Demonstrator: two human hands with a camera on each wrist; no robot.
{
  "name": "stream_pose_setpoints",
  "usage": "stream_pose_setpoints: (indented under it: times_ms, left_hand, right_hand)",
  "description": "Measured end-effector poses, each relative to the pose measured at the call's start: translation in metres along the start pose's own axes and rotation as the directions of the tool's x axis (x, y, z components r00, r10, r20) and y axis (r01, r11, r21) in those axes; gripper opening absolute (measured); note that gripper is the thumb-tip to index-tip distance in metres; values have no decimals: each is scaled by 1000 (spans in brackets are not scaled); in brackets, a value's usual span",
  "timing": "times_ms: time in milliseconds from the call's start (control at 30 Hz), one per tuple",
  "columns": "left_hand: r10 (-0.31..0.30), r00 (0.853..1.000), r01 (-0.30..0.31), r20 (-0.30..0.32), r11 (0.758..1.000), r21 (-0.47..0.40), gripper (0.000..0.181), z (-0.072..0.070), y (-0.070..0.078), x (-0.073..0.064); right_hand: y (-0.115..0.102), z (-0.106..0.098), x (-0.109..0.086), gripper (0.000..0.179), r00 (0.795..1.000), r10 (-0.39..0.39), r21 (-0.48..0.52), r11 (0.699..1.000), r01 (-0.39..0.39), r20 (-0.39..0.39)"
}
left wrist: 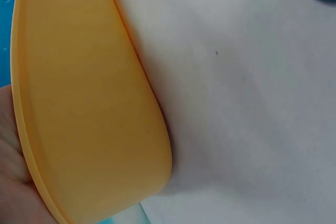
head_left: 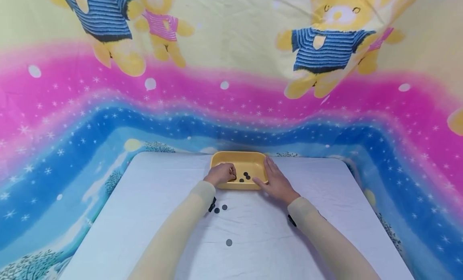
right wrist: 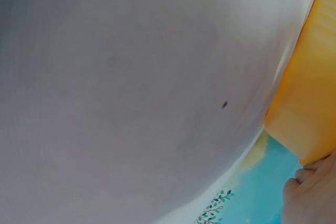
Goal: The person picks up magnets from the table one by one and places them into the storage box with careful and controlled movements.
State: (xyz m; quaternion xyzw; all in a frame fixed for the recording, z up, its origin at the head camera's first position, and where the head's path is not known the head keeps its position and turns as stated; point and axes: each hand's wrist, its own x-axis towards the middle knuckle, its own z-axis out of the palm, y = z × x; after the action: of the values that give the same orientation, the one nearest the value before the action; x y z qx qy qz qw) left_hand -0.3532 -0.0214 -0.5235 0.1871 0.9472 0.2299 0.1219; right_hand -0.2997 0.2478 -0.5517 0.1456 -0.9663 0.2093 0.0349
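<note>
In the head view a yellow plastic box (head_left: 238, 186) stands at the far edge of the white table. My left hand (head_left: 220, 173) reaches over its front left corner, fingers curled, thumb and fingertips pinching a small dark round disc (head_left: 234, 177) low inside. Several more dark discs (head_left: 247, 177) lie on the box floor just right of these fingertips. My right hand (head_left: 278, 185) holds the box's right end, thumb over the front rim and long fingers along the outer side. Its knuckles (right wrist: 312, 192) show beside the box end in the right wrist view.
Two dark discs (head_left: 217, 210) lie on the white tabletop (head_left: 260, 239) by my left wrist. One greyer disc (head_left: 229, 242) lies nearer the front. Behind the table hangs a printed cloth (head_left: 231, 107) with bears and snowflakes, close behind the box.
</note>
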Motion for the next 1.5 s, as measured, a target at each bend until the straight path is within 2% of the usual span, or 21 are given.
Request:
stream_pose_setpoints:
  times_ms: [267, 533, 933, 1200, 1500]
  left_hand:
    - [-17, 1000, 17, -2, 999, 39, 6, 2, -2, 1]
    - [-29, 1000, 29, -9, 999, 28, 7, 2, -1, -2]
    - [13, 998, -12, -57, 1000, 14, 6, 0, -2, -4]
    - [90, 992, -94, -92, 995, -44, 6, -12, 3, -16]
    - [113, 985, -118, -131, 993, -30, 11, -25, 4, -32]
  right_hand:
    - [-1, 2, 1, 111, 1000, 3, -18, 1000, -3, 12]
    - [-1, 5, 1, 112, 1000, 1, -16, 1000, -1, 6]
    - [-3, 5, -1, 110, 1000, 9, -18, 1000, -9, 11]
    - [-2, 3, -2, 108, 1000, -18, -14, 1000, 18, -10]
    - [-1, 1, 0, 111, 1000, -16, -7, 1000, 15, -13]
